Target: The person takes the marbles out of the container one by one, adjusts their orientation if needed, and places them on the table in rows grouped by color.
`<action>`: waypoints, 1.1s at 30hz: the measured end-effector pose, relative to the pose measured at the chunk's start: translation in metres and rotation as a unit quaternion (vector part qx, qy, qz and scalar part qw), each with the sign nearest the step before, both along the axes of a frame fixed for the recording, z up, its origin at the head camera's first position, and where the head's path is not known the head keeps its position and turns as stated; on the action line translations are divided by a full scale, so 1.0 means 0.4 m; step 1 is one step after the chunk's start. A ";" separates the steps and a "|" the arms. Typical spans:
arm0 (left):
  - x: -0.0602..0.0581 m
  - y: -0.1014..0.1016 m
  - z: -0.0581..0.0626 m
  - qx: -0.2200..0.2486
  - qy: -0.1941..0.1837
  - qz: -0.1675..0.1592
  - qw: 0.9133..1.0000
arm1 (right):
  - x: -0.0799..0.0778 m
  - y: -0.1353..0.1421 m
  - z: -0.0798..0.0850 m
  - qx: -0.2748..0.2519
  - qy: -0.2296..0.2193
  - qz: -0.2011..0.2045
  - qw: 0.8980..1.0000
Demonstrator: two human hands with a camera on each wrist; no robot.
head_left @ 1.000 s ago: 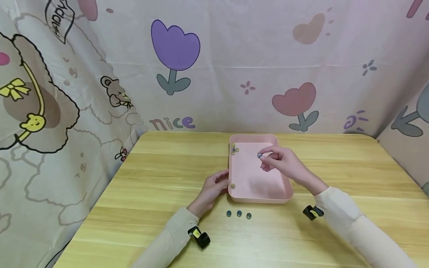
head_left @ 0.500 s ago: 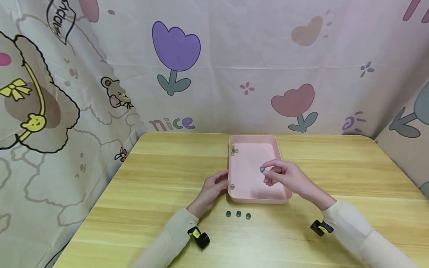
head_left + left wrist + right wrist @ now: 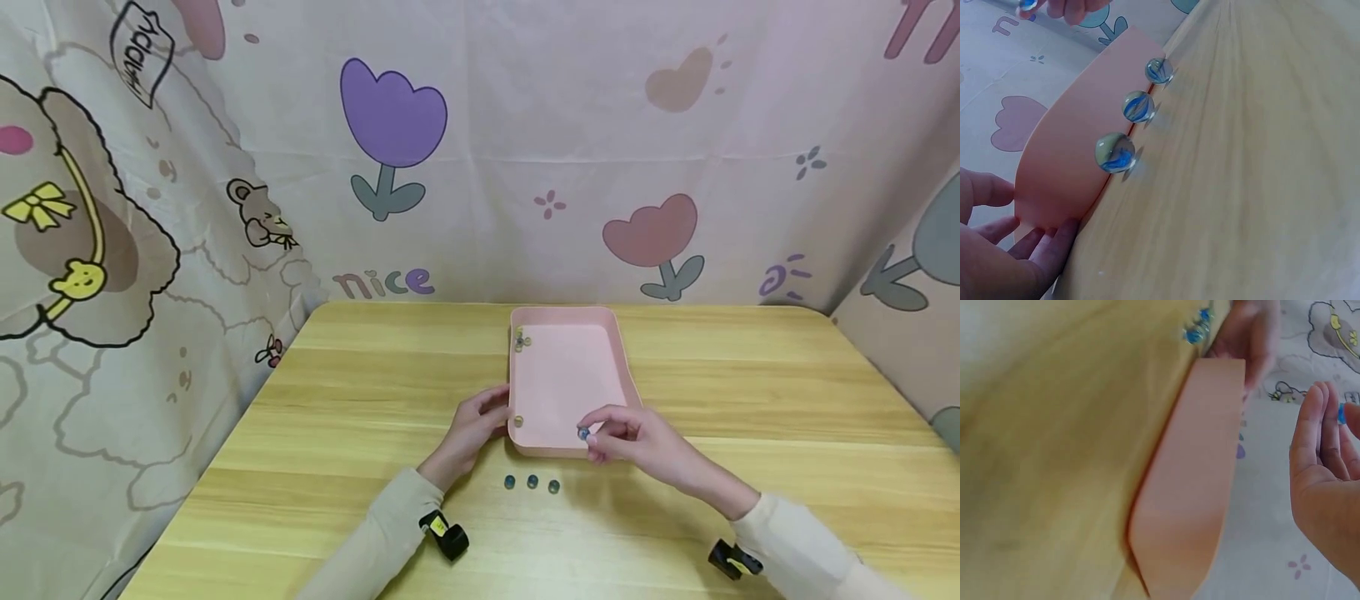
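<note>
My right hand (image 3: pixel 633 437) pinches a blue glass marble (image 3: pixel 583 433) between thumb and fingertips, over the near edge of a pink tray (image 3: pixel 566 452). At the tray's left side, my left hand (image 3: pixel 471 429) touches the outer wall with its fingers extended. Three clear marbles with blue swirls lie in a row on the table before the tray; the nearest in the left wrist view is a marble (image 3: pixel 1115 152) with a blue and pale swirl. Inside the tray, one yellowish marble (image 3: pixel 518 421) sits by the near left corner.
A small cluster of marbles (image 3: pixel 520 341), yellowish ones around a blue one, lies along the tray's far left wall. The wooden table (image 3: pixel 390 358) ends at a printed cloth (image 3: pixel 495 167) hanging behind it. Black wrist cameras (image 3: pixel 447 536) are strapped to both sleeves.
My right hand, still pinching the marble, has come nearer, from over the tray's middle to its near edge. The left hand has stayed at the tray's side.
</note>
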State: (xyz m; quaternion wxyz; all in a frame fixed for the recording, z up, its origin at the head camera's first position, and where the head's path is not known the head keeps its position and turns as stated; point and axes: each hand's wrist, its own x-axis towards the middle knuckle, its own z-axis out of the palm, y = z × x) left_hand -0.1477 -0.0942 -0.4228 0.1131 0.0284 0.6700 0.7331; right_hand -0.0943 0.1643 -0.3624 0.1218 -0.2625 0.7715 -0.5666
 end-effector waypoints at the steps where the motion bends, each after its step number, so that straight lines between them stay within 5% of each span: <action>1: 0.000 0.000 -0.001 -0.001 -0.001 -0.001 1.000 | 0.005 0.001 -0.005 -0.003 0.001 0.003 1.000; 15: 0.001 0.003 0.005 -0.009 -0.001 -0.001 1.000 | 0.075 0.015 -0.096 -0.037 -0.032 0.061 0.997; 26: 0.002 0.005 0.000 -0.011 -0.004 0.000 1.000 | 0.071 0.003 -0.137 0.031 0.015 -0.004 0.999; 33: -0.004 0.006 -0.001 -0.006 -0.001 0.003 1.000 | 0.079 -0.015 -0.158 0.063 0.083 -0.076 0.992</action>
